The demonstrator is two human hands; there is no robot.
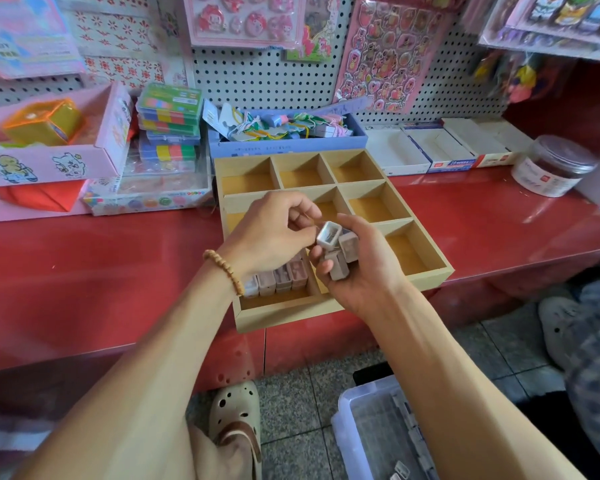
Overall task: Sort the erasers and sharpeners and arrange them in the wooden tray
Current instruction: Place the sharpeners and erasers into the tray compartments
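Pinching one sharpener [329, 233] off the cluster cupped in right hand [357, 268], left hand [274, 233] fingers curled on it, above wooden tray [426, 273]. Best: seat it upright beside row [278, 280] in tray's near-left compartment, same facing.

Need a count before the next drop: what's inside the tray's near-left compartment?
A row of four small boxed pieces stands in the wooden tray; the left hand covers the rest of the compartment.
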